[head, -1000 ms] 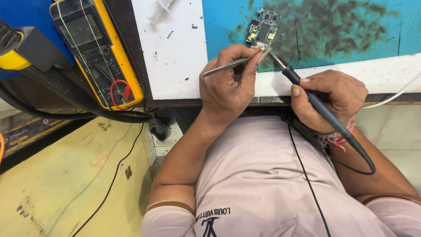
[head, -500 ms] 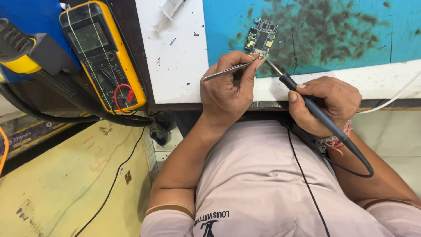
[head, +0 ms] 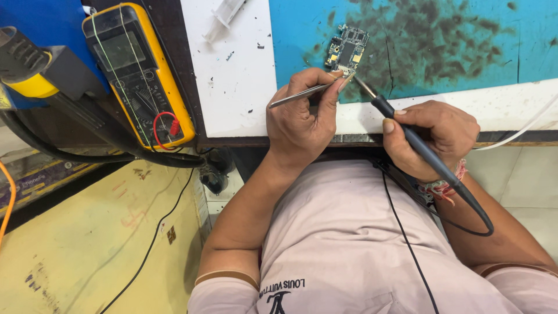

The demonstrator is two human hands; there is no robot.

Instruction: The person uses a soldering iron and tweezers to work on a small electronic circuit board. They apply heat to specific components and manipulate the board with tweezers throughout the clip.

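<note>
The left hand [head: 302, 119] pinches thin tweezers [head: 302, 94] and the right hand [head: 433, 136] grips a soldering iron [head: 407, 131], both tips seemingly touching the little circuit board [head: 347, 49] just above them, needing steady, tiny moves.

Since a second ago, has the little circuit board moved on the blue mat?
No. The circuit board sits at the same spot among the dark stains of the blue mat, just above the white edge strip; only the camera view shifted.
</note>
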